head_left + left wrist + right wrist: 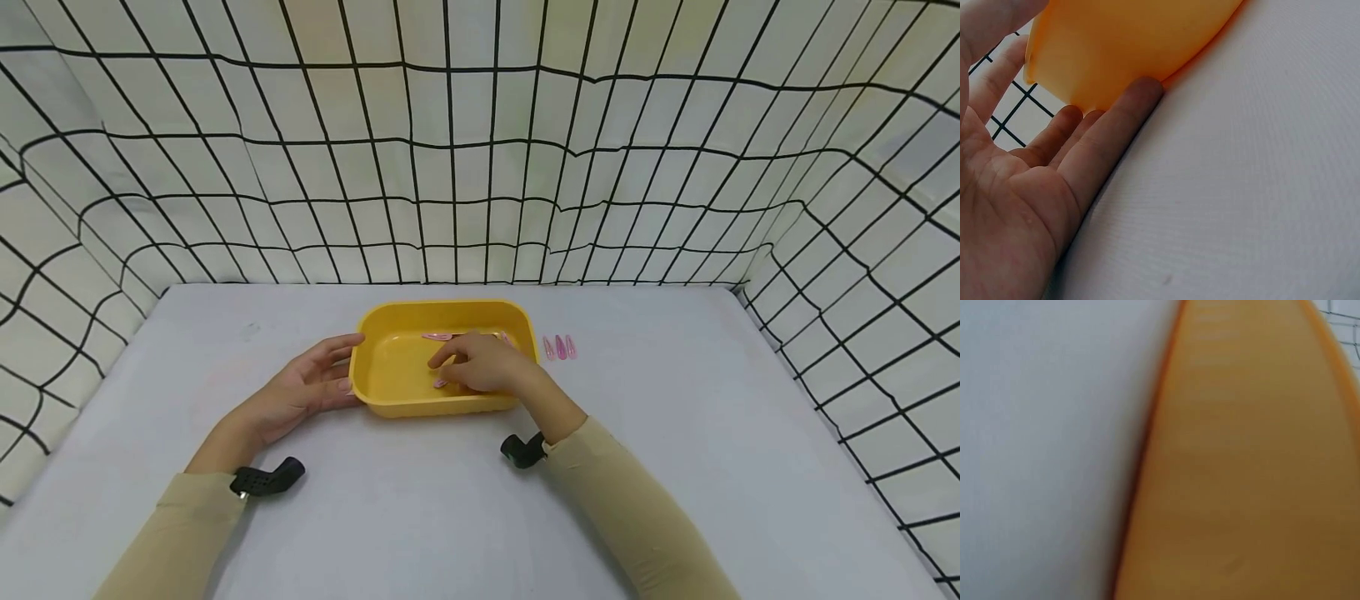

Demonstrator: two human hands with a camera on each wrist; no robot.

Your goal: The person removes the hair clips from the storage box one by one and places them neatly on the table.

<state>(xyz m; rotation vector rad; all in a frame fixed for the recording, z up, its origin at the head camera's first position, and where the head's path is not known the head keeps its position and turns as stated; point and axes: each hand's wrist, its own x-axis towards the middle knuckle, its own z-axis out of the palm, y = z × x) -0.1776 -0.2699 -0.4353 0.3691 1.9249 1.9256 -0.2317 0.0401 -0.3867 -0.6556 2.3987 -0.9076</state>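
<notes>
A yellow plastic tray [397,407] stands on the white table, with a few pink snap hair clips [437,337] inside. My left hand [311,383] rests against the tray's left end with its fingers extended; in the left wrist view the fingertips [1144,87] touch the yellow wall [1129,44]. Over the front wall reaches my right hand [483,362], thumb and forefinger bent downward inside the tray. Right by the thumb tip is a small pink clip [440,383]; whether it is pinched cannot be made out. The right wrist view has only the tray's outer wall [1247,456], no fingers.
Three pink hair clips [560,347] lie side by side on the table, just right of the tray. Black netting [450,142] over white sheeting rises behind the table and along both sides. The white tabletop [405,508] extends around the tray.
</notes>
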